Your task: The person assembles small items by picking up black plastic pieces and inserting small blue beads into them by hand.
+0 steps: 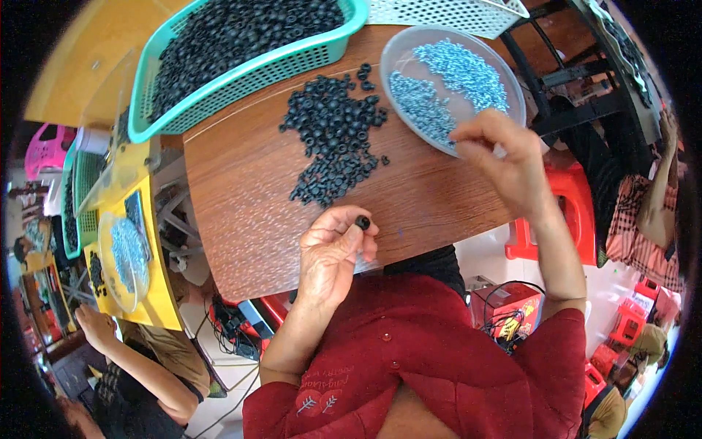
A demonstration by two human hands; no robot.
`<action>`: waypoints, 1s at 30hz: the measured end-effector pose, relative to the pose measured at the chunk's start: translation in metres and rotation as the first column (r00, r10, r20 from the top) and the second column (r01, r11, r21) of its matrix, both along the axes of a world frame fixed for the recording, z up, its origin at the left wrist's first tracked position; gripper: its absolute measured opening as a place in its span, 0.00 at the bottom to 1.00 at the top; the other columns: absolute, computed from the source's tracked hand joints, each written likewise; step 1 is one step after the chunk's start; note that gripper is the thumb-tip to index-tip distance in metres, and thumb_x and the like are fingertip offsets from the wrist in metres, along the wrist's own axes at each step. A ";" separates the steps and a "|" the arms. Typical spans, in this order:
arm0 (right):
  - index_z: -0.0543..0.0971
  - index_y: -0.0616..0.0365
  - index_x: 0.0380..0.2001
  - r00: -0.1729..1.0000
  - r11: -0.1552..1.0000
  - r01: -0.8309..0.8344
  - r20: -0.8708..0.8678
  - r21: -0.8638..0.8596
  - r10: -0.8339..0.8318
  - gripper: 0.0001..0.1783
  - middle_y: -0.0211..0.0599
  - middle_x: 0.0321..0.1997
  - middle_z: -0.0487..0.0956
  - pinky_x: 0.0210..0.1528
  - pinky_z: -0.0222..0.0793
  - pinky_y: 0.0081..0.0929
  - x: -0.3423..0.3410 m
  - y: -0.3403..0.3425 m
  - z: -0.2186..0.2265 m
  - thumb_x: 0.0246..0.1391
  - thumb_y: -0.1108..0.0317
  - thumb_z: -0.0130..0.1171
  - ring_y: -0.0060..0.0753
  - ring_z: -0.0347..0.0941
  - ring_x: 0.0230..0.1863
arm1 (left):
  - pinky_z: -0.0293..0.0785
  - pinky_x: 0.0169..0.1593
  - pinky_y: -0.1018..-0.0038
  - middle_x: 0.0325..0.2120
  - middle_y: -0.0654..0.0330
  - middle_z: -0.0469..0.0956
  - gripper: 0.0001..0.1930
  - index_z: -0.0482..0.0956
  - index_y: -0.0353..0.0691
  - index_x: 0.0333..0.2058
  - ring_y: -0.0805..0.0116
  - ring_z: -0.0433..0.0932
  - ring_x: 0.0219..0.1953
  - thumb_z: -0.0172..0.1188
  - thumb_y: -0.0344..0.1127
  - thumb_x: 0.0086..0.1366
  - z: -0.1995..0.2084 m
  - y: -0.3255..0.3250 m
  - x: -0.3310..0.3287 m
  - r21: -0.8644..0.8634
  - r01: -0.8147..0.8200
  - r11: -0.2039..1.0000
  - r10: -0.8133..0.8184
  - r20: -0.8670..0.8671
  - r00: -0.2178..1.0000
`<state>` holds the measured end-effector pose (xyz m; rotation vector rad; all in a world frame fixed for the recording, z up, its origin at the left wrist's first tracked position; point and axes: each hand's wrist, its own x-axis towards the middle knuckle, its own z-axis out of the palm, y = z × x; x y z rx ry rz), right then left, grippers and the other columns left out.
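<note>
Between the thumb and fingers of my left hand [333, 252] is a small black ring-like cap [363, 222], its hole showing. The hand is held just above the near edge of the brown table [248, 212]. My right hand [508, 150] is pinched closed over the near right rim of a round clear plastic bowl [387, 55]. Whatever its fingertips hold is too small to make out. Two heaps of tiny blue pieces [464, 69] lie in that bowl. Beyond my left hand is a loose pile of black caps [333, 121], with smaller black rings [329, 175] at its near side.
A turquoise basket [248, 91] full of black parts stands at the far left, next to a white perforated basket [446, 16]. Red stools [570, 219] are on the right. A co-worker's arm [139, 366] is near a yellow table [157, 293] on the left.
</note>
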<state>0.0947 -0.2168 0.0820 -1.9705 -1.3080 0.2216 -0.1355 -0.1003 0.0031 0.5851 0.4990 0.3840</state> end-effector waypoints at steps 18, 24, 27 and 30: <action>0.81 0.58 0.30 0.957 0.907 -0.247 -0.059 0.341 0.283 0.12 0.36 0.28 0.76 0.30 0.66 0.28 -0.158 0.066 -0.024 0.36 0.78 0.64 0.37 0.71 0.30 | 0.71 0.30 0.74 0.31 0.60 0.78 0.10 0.74 0.34 0.43 0.70 0.76 0.27 0.55 0.25 0.63 0.017 0.005 -0.064 0.022 -0.276 0.961 0.276 0.003 0.961; 0.79 0.61 0.35 0.922 0.875 -0.349 0.292 0.336 0.255 0.17 0.40 0.31 0.73 0.29 0.65 0.30 -0.179 0.067 -0.018 0.36 0.81 0.59 0.41 0.68 0.29 | 0.73 0.32 0.78 0.28 0.59 0.77 0.09 0.75 0.32 0.41 0.73 0.74 0.27 0.56 0.25 0.61 0.019 0.004 -0.074 0.068 -0.337 0.939 0.336 0.030 0.941; 0.78 0.62 0.35 0.920 0.876 -0.358 0.282 0.324 0.272 0.16 0.39 0.30 0.73 0.28 0.64 0.30 -0.180 0.069 -0.016 0.37 0.82 0.59 0.41 0.68 0.29 | 0.73 0.33 0.80 0.29 0.60 0.77 0.09 0.75 0.33 0.41 0.75 0.74 0.28 0.57 0.25 0.61 0.014 0.000 -0.078 0.143 -0.362 0.921 0.358 0.056 0.932; 0.78 0.62 0.34 0.939 0.893 -0.333 0.193 0.302 0.285 0.14 0.40 0.30 0.73 0.28 0.64 0.30 -0.182 0.067 -0.014 0.39 0.82 0.60 0.40 0.67 0.29 | 0.73 0.33 0.80 0.30 0.61 0.77 0.09 0.75 0.33 0.42 0.76 0.74 0.28 0.56 0.25 0.62 0.013 0.001 -0.079 0.272 -0.370 0.889 0.370 0.051 0.928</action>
